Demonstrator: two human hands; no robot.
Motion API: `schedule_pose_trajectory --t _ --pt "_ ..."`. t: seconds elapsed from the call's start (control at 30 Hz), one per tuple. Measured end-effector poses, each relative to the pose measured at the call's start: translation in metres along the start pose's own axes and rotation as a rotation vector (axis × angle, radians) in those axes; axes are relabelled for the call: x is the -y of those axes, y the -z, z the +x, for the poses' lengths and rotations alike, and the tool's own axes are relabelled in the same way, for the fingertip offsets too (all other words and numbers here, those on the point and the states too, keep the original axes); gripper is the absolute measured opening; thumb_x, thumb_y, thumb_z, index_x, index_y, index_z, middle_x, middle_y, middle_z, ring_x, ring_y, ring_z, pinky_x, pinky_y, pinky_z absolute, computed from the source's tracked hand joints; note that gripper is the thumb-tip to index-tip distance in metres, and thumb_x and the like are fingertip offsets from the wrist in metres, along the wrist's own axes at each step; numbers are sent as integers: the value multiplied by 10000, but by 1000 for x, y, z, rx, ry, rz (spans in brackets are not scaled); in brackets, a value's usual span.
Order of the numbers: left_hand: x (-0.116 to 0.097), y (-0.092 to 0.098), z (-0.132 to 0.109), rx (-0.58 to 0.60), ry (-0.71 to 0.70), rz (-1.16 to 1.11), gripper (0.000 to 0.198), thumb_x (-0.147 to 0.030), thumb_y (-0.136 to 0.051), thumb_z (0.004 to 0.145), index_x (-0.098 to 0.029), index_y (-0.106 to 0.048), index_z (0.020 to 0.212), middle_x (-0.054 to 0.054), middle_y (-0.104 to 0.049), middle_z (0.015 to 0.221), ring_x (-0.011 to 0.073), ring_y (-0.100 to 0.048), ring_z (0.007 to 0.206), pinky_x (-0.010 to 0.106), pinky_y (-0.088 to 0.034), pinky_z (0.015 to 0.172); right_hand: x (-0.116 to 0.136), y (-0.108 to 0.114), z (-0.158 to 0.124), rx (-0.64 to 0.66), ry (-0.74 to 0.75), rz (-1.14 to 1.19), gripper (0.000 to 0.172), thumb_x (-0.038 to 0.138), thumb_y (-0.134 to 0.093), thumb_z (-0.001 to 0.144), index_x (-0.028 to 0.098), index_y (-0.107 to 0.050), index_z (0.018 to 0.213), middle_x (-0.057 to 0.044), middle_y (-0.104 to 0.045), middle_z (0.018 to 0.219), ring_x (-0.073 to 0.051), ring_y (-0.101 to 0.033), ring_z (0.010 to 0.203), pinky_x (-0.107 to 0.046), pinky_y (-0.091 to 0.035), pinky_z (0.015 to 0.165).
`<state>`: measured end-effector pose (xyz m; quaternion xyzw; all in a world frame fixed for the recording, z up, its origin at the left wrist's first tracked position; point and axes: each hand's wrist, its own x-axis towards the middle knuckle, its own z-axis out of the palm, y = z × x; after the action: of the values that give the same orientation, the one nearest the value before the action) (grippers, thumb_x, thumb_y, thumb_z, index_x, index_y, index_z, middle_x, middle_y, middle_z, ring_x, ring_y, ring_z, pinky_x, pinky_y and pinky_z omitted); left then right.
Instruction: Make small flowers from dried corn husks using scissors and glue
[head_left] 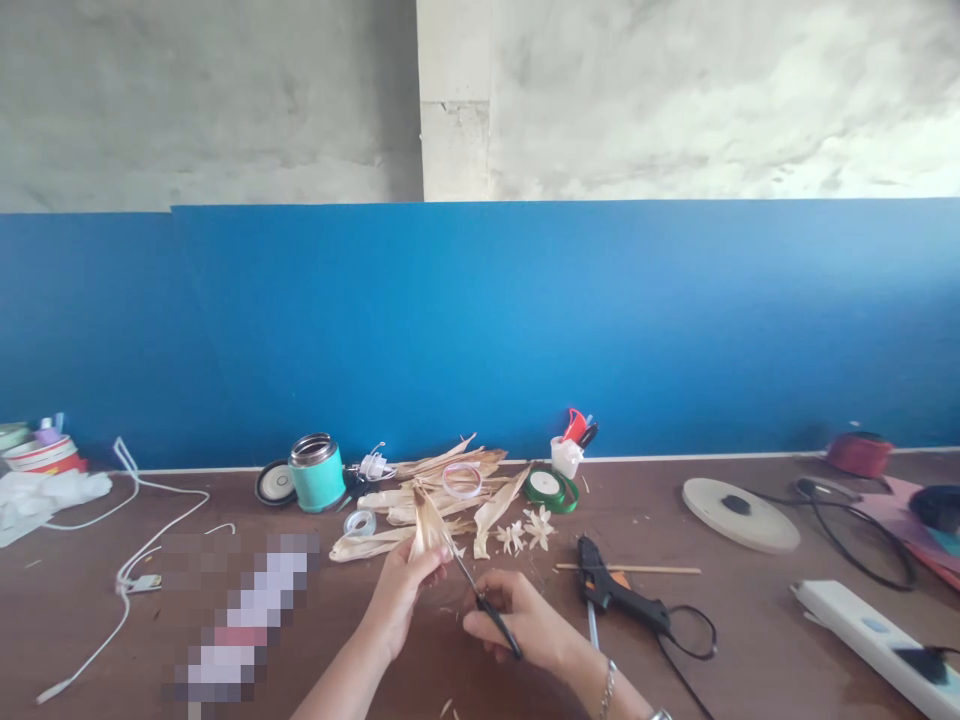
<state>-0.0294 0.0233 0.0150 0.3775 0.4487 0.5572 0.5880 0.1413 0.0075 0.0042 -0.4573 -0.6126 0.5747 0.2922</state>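
Two flowers (538, 528), one glue gun (624, 600)

Apparently a craft workshop: a long brown tabletop (750, 612) meets a smooth blue partition panel (480, 330) at its far edge, below a bare grey concrete wall (225, 100). Pale dried husks (499, 510) and a green ribbon roll (545, 487) lie near that edge; a black glue gun (628, 603) and white power strip (874, 635) lie farther from it, to the right.

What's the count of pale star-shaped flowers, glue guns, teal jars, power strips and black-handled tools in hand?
Pale star-shaped flowers: 2
Glue gun: 1
Teal jar: 1
Power strip: 1
Black-handled tool, right hand: 1
Total: 6
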Motion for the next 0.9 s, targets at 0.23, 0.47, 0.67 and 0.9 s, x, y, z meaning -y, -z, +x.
schedule_pose_trajectory --t 0.23,0.47,0.67,0.9 --pt "5 0 2 -17 32 -76 228 -269 -781 543 -127 -666 679 14 -647 634 113 -534 582 224 -405 579 -6 -1 2 -107 109 -166 205 307 -694 652 140 -614 740 49 -504 533 -73 -418 472 -178 -300 426" --pt "4 -7 -2 -9 82 -219 248 -213 -806 506 -129 -662 689 -13 -631 629 79 -535 538 188 -415 532 -13 0 3 -150 183 -253 182 298 -680 663 143 -613 733 66 -415 520 -72 -320 507 -190 -247 453" --pt "0 -9 -6 -10 98 -234 232 -172 -799 485 -126 -660 664 -13 -641 615 76 -546 527 184 -425 526 -14 1 4 -171 203 -291 185 294 -687 662 144 -607 733 72 -403 535 -75 -310 524 -194 -245 466" --pt "1 -8 -5 -6 73 -215 203 -167 -778 500 -126 -653 655 -14 -640 602 73 -540 521 182 -419 516 -14 1 3 -186 206 -326 174 287 -682 661 145 -617 739 72 -420 535 -79 -321 526 -196 -247 473"
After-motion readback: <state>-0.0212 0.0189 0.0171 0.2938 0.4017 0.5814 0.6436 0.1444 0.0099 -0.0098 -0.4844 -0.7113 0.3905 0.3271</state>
